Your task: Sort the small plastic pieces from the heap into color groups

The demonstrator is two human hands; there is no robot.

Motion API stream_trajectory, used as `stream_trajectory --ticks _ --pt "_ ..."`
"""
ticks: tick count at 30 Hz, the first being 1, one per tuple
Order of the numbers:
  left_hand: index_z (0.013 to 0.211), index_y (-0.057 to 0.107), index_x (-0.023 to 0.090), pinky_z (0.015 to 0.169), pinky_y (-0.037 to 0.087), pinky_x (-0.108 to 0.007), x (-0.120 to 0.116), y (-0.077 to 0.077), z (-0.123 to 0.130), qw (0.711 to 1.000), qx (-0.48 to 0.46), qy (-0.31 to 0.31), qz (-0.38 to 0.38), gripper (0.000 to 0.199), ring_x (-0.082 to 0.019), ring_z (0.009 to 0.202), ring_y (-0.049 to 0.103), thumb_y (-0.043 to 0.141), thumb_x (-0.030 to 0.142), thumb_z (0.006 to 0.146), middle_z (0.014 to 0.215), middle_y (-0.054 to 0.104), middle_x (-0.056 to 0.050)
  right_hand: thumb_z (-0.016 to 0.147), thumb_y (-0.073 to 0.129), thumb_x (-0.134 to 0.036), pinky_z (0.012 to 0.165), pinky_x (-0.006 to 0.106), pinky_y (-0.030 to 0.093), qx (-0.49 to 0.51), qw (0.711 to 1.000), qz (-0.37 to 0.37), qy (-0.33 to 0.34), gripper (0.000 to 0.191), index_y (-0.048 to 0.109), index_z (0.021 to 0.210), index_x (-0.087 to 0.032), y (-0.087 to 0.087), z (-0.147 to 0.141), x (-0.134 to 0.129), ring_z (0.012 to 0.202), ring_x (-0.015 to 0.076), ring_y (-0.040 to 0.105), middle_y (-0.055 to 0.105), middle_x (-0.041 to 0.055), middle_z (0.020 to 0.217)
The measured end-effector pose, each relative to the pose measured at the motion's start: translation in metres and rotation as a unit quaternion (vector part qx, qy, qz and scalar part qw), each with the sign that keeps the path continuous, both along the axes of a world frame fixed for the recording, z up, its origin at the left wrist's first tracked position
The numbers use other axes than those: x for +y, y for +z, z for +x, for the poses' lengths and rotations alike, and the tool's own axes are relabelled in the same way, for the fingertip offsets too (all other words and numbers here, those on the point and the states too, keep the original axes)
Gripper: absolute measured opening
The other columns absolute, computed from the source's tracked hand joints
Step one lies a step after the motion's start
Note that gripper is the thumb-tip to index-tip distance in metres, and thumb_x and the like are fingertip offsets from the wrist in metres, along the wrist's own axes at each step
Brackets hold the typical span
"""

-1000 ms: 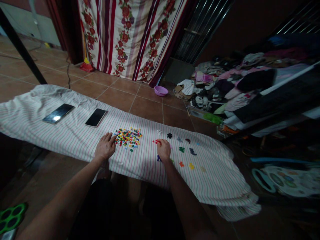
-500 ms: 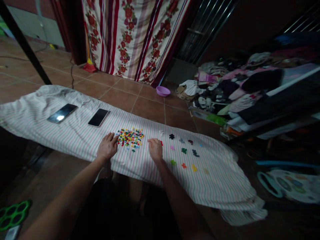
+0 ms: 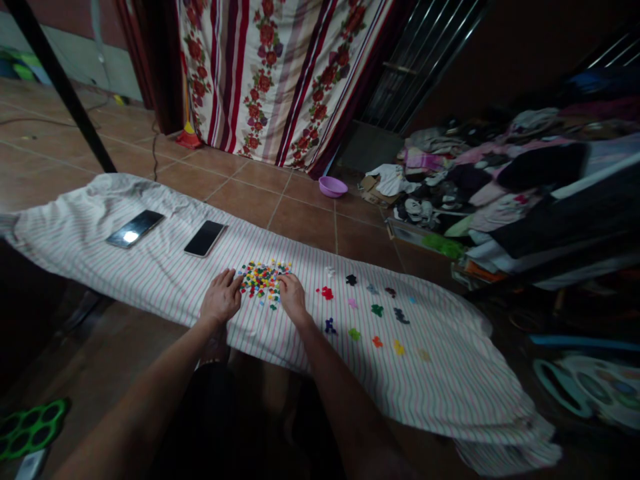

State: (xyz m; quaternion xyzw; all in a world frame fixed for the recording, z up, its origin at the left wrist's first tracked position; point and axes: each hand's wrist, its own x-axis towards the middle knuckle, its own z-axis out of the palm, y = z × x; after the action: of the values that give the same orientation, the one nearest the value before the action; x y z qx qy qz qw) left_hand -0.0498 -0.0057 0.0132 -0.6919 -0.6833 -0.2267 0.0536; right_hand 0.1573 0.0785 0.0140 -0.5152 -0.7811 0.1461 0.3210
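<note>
A pile of small multicoloured pieces lies on the striped cloth. At its left edge my left hand rests with the fingers spread, touching the nearest pieces. My right hand is at the pile's right edge, its fingers closed together; what they hold, if anything, is too small to make out. To the right, pieces lie in small single-colour groups, among them red, black, dark green, dark blue, lime green, orange and yellow.
Two phones lie on the cloth at the left. Beyond the cloth a purple basin stands on the tiled floor before a flowered curtain. Heaped clothes fill the right side.
My right hand has moved left, from beside the red group to the right edge of the pile, uncovering the red and dark blue groups. The view has shifted slightly.
</note>
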Motion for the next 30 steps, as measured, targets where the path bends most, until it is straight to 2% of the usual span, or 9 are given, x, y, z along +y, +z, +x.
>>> stream_trajectory --ticks 6,10,15,17,21,30 --pt "0.124 0.061 0.016 0.109 0.038 -0.047 0.0 0.001 0.0 1.0 -0.007 -0.003 -0.005 0.043 -0.03 0.131 0.045 0.04 0.022 0.086 0.135 0.055 -0.015 0.09 0.043 -0.016 0.087 0.03 0.048 -0.009 1.0 -0.005 -0.023 0.032 0.071 0.103 -0.023 0.0 -0.015 0.007 0.097 0.0191 0.061 0.067 0.0062 0.1" --pt "0.125 0.06 0.018 0.108 0.039 -0.048 0.0 0.0 0.0 1.0 -0.013 -0.004 -0.002 0.044 -0.03 0.131 0.045 0.042 0.022 0.085 0.135 0.056 -0.013 0.091 0.043 -0.018 0.088 0.03 0.047 0.031 0.999 0.007 -0.019 0.03 0.069 0.105 -0.023 0.002 -0.017 0.008 0.099 0.0186 0.06 0.066 0.0066 0.103" --pt "0.125 0.06 0.02 0.108 0.039 -0.048 0.001 -0.002 0.0 1.0 -0.013 0.0 0.005 0.045 -0.029 0.131 0.045 0.043 0.022 0.084 0.135 0.057 -0.011 0.085 0.045 -0.016 0.083 0.031 0.047 0.069 0.988 -0.001 -0.139 0.028 0.067 0.103 -0.021 0.0 0.0 0.014 0.09 0.0184 0.059 0.06 0.0074 0.101" --pt "0.125 0.06 0.02 0.108 0.039 -0.048 0.001 -0.002 0.0 1.0 -0.01 0.0 0.004 0.044 -0.029 0.131 0.045 0.042 0.022 0.084 0.134 0.057 -0.011 0.083 0.048 -0.016 0.081 0.03 0.046 0.065 0.985 -0.006 -0.163 0.025 0.068 0.099 -0.021 -0.003 0.007 0.017 0.087 0.0185 0.058 0.06 0.0073 0.098" --pt "0.124 0.06 0.017 0.109 0.038 -0.046 0.0 0.0 0.001 1.0 -0.005 0.0 -0.004 0.044 -0.029 0.131 0.045 0.041 0.022 0.085 0.135 0.055 -0.014 0.082 0.051 -0.017 0.078 0.03 0.045 0.044 0.987 -0.016 -0.156 0.02 0.069 0.092 -0.02 -0.009 0.014 0.02 0.082 0.0186 0.057 0.06 0.0067 0.091" --pt "0.123 0.06 0.017 0.109 0.038 -0.045 0.0 0.001 0.0 1.0 0.002 -0.002 0.003 0.043 -0.029 0.131 0.046 0.042 0.021 0.085 0.134 0.056 -0.014 0.084 0.045 -0.014 0.083 0.03 0.044 0.02 0.992 -0.015 -0.124 0.024 0.067 0.091 -0.021 -0.012 0.021 0.019 0.089 0.0195 0.057 0.063 0.0057 0.091"
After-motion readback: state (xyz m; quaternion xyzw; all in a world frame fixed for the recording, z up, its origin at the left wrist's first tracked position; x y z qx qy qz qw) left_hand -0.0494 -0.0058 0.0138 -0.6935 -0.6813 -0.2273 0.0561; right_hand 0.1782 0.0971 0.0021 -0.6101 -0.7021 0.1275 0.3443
